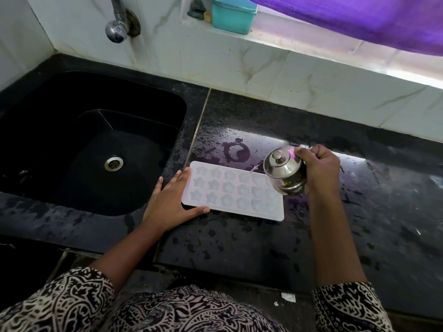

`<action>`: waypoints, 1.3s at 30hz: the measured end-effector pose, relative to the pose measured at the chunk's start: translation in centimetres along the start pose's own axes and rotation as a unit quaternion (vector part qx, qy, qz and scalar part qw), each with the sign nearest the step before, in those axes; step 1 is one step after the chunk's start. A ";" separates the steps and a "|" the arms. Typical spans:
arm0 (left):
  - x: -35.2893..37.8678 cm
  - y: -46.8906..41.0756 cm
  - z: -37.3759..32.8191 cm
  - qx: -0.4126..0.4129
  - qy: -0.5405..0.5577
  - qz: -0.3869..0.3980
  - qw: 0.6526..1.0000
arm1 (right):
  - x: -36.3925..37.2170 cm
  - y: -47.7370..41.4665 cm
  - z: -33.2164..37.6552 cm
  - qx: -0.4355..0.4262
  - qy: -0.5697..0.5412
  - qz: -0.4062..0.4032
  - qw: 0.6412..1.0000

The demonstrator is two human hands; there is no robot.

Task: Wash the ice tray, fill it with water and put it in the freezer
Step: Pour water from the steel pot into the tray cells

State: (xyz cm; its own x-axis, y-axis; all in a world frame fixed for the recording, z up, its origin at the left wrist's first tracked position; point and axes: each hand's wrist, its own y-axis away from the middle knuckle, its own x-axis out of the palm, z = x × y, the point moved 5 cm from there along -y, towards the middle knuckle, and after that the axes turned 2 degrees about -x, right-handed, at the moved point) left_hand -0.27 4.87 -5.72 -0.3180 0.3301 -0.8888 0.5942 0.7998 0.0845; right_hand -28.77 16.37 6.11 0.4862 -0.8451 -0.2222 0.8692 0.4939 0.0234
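The tray, white with star and round cells, lies flat on the wet black bench, just right of the sink, its long side running along the bench's front edge. The left grip rests flat against the tray's left end, fingers straight and spread, the thumb lying along the tray's near edge. The right grip is curled around a steel pot with a knobbed lid, held tilted over the tray's right end. A thin thread of water seems to run from the pot's rim toward the far right cells. At the bench's back, a tap sticks out of the wall above the sink, and a teal box stands on the ledge under a purple cloth.
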 end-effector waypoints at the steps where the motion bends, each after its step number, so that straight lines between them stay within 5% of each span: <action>1: 0.0 0.0 0.0 0.000 0.000 0.000 1.000 | 0.0 0.0 0.0 0.001 0.001 0.000 1.000; 24: 0.0 0.0 0.1 0.005 -0.001 -0.007 1.000 | -0.2 -0.3 0.9 -0.031 -0.020 0.019 0.999; 33: 0.1 0.0 0.2 0.009 0.001 -0.010 1.000 | -1.4 -0.4 -0.2 0.044 -0.172 -0.008 0.984; 39: 0.0 0.0 0.0 0.011 0.003 -0.014 1.000 | -2.5 -0.4 -0.8 0.032 -0.166 -0.029 0.985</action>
State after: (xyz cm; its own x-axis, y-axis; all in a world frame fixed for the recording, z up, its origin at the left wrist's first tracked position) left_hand -0.23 4.85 -5.70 -0.3386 0.3102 -0.8883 0.6017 0.7972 0.0490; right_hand -30.40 18.42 5.84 0.4293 -0.8969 0.1066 0.8949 0.4383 0.0835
